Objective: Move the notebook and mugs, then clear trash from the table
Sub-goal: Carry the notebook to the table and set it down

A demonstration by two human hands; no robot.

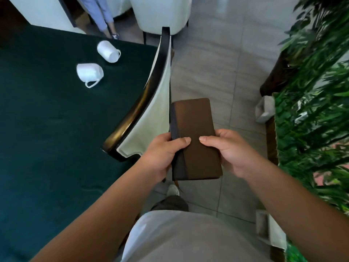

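Both hands, left and right, are gripping our slim brown leather notebook.
Long axis is pointing away; two tipped white ceramic mugs are lying far-left, nearer left hand.

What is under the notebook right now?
The notebook is held in the air by the left hand and right hand, over the tile floor and a shoe. Fingers beneath it are hidden.
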